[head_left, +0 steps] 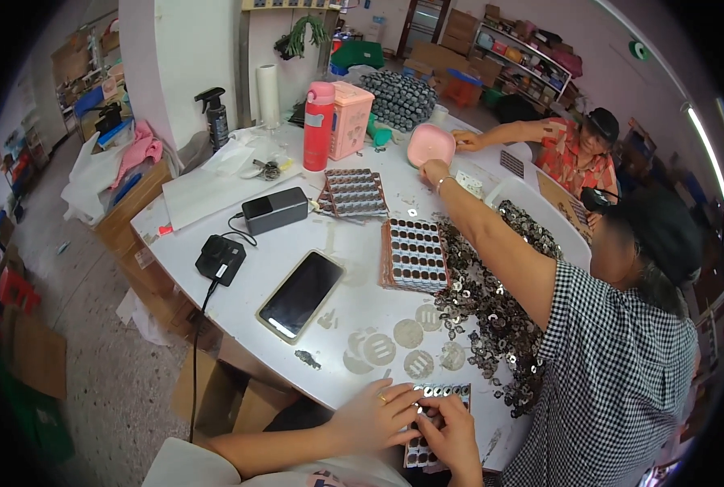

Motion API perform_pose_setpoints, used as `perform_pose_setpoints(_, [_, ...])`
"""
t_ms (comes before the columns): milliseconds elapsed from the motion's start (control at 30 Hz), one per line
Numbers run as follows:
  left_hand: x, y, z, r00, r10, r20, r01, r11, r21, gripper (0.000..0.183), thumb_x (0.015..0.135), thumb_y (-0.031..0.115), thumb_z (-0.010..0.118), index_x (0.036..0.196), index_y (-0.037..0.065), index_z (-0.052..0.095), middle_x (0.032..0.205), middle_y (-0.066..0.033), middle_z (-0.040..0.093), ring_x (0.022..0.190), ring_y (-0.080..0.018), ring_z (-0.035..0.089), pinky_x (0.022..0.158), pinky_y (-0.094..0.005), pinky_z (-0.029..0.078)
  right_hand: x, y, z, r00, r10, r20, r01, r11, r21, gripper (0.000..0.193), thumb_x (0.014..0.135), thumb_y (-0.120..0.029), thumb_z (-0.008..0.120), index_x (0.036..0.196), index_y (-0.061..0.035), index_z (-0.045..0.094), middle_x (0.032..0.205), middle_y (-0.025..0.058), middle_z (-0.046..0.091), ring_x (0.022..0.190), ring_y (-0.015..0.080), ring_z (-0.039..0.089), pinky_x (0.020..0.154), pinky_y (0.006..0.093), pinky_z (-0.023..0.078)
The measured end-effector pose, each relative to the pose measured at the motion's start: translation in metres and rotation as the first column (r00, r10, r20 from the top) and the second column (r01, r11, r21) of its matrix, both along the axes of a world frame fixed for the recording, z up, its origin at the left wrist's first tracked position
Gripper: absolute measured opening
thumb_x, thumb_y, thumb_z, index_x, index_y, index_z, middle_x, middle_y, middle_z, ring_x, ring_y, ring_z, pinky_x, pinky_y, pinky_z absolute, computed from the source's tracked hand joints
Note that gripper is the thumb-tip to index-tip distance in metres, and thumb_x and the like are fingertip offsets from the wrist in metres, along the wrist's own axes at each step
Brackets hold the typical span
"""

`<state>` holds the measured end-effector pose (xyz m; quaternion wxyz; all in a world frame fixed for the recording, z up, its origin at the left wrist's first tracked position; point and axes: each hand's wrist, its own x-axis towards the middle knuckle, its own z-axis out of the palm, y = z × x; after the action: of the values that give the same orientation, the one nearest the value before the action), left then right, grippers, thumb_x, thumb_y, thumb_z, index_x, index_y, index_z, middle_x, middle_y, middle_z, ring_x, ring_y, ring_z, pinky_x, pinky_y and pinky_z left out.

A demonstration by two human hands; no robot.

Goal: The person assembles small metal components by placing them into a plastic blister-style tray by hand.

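At the near table edge, a tray with rows of round slots [457,390] lies under both my hands. My left hand [378,415], with a ring on one finger, reaches over the tray's left side; its fingers are stretched and apart, slightly blurred. Over the tray's middle, my right hand [451,432] has thumb and fingers pinched together. A tiny bright spot shows near those fingertips, but I cannot make out what they hold. To the tray's upper right spreads a heap of small metal pieces [500,333].
Beyond lie a phone [301,295], a stack of filled trays [415,253], a black power box [275,210] and a red bottle [319,126]. At right, a co-worker in a checked shirt [605,365] stretches an arm to a pink container [431,146]; another person [581,154] sits opposite.
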<state>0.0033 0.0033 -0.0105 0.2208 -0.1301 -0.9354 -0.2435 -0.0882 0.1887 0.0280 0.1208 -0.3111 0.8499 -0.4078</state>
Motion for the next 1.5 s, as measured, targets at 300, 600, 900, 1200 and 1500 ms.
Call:
perform_pose_setpoints(300, [-0.001, -0.006, 0.0, 0.998, -0.065, -0.021, 0.065, 0.998, 0.007, 0.04, 0.096, 0.044, 0.071, 0.113, 0.008, 0.069, 0.139, -0.015, 0.064, 0.132, -0.0331, 0.058, 0.109, -0.0514, 0.047, -0.006, -0.003, 0.002, 0.994, 0.021, 0.104, -0.023, 1.0, 0.013, 0.028, 0.086, -0.003, 0.08, 0.113, -0.0037, 0.075, 0.088, 0.005, 0.061, 0.065, 0.0102, 0.06, 0.059, 0.0247, 0.05])
perform_pose_setpoints(600, [-0.001, -0.004, 0.001, 0.999, -0.043, -0.009, 0.043, 0.999, 0.001, 0.041, 0.096, 0.043, 0.069, 0.115, 0.007, 0.069, 0.138, -0.014, 0.065, 0.133, -0.032, 0.058, 0.109, -0.0512, 0.047, -0.004, -0.005, 0.004, 0.993, -0.001, 0.115, 0.001, 1.0, 0.0, 0.028, 0.086, -0.003, 0.08, 0.113, -0.0026, 0.076, 0.087, 0.0043, 0.06, 0.064, 0.0087, 0.058, 0.058, 0.0239, 0.049])
perform_pose_setpoints(900, [-0.001, -0.005, 0.001, 0.999, -0.039, 0.016, 0.038, 0.999, 0.026, 0.044, 0.099, 0.044, 0.068, 0.119, 0.006, 0.068, 0.14, -0.0136, 0.064, 0.136, -0.031, 0.056, 0.112, -0.0495, 0.045, -0.005, -0.007, 0.003, 0.992, -0.015, 0.127, 0.016, 1.0, -0.009, 0.026, 0.086, -0.003, 0.08, 0.111, -0.0018, 0.076, 0.086, 0.0035, 0.061, 0.063, 0.0078, 0.058, 0.057, 0.0238, 0.047])
perform_pose_setpoints(1200, [-0.002, -0.015, 0.002, 0.989, -0.122, 0.08, 0.109, 0.983, 0.15, 0.042, 0.099, 0.038, 0.07, 0.125, 0.005, 0.066, 0.143, -0.0133, 0.061, 0.139, -0.0293, 0.054, 0.117, -0.0502, 0.041, -0.004, -0.01, 0.005, 0.989, -0.033, 0.147, 0.036, 0.999, -0.02, 0.024, 0.087, -0.005, 0.081, 0.11, -0.0026, 0.076, 0.086, 0.0042, 0.062, 0.065, 0.0095, 0.058, 0.059, 0.0249, 0.048])
perform_pose_setpoints(1500, [-0.018, -0.077, 0.066, 0.997, -0.064, -0.047, 0.072, 0.976, 0.203, 0.042, 0.092, 0.029, 0.078, 0.125, 0.006, 0.068, 0.138, -0.0127, 0.066, 0.127, -0.0299, 0.063, 0.107, -0.0453, 0.048, 0.002, -0.009, 0.005, 0.985, -0.042, 0.169, 0.052, 0.997, -0.057, 0.024, 0.091, -0.005, 0.078, 0.115, -0.0054, 0.075, 0.085, 0.0055, 0.062, 0.066, 0.0133, 0.054, 0.061, 0.0287, 0.046])
